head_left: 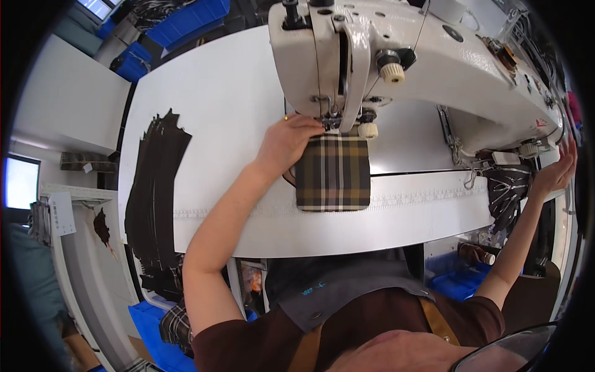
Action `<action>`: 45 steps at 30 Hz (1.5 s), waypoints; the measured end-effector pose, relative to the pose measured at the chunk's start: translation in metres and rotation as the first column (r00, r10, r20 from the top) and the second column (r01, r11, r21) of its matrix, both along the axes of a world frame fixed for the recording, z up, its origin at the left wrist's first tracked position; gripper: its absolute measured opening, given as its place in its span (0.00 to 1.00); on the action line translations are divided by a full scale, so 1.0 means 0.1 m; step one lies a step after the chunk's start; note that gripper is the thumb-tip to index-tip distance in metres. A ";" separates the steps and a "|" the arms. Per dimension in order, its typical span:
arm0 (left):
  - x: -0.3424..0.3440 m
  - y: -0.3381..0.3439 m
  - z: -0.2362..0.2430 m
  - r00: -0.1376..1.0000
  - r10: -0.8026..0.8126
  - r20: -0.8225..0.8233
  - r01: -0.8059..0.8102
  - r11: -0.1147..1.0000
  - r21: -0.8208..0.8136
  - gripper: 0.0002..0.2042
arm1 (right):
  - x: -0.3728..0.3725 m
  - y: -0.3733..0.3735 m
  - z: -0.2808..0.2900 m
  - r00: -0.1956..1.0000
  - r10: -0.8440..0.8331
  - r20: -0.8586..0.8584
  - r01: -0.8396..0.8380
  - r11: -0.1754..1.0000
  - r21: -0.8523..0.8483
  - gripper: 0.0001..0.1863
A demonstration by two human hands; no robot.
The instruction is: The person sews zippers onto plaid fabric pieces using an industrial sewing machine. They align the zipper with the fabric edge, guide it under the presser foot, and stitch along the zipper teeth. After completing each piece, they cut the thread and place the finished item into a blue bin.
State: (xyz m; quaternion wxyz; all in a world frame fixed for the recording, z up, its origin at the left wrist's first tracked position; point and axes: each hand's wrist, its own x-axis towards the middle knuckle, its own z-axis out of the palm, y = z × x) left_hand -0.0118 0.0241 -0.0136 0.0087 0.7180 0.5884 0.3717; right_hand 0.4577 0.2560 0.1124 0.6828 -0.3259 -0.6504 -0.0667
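A white sewing machine [471,74] stands over the table, its presser foot [330,124] at the back edge of a square plaid fabric piece [333,170] with rounded corners. My left hand [285,139] is closed at that piece's back left corner, fingertips pinched on it beside the needle area; part of the fingertips is hidden by the foot. My right hand [555,170] is at the machine's far right end, fingers curved against the handwheel [561,133], which is largely hidden at the dark rim of the view.
Dark fabric strips [152,192] lie on the white table [217,87] at left. A bunch of zippers [508,192] hangs at the right front edge. Blue bins [186,22] sit at the back left and below the table [449,279]. A white shelf unit [83,93] stands at left.
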 end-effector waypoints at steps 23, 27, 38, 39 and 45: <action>-0.30 1.51 -0.69 0.846 0.507 -0.163 -0.533 0.813 -0.234 0.13 | -2.15 -0.72 -1.09 0.676 0.691 0.258 -0.326 0.594 -0.735 0.11; -0.62 1.62 -0.76 0.804 0.576 -0.149 -0.592 0.798 -0.115 0.14 | -2.16 -0.70 -1.10 0.658 0.728 0.195 -0.364 0.533 -0.763 0.11; -1.39 0.64 0.43 0.361 -0.029 0.932 -0.600 0.758 0.256 0.11 | -2.11 -0.70 -1.06 0.638 0.589 0.496 -0.271 0.774 -0.572 0.12; -1.27 0.18 0.59 0.238 -0.043 0.970 -0.615 0.767 0.185 0.09 | -2.15 -0.70 -1.08 0.617 0.600 0.509 -0.318 0.782 -0.537 0.12; 0.12 -2.18 0.68 -0.275 -0.063 0.959 -0.504 0.859 -0.088 0.16 | -2.42 -1.45 -1.07 0.398 0.771 0.496 -0.598 0.629 -0.497 0.17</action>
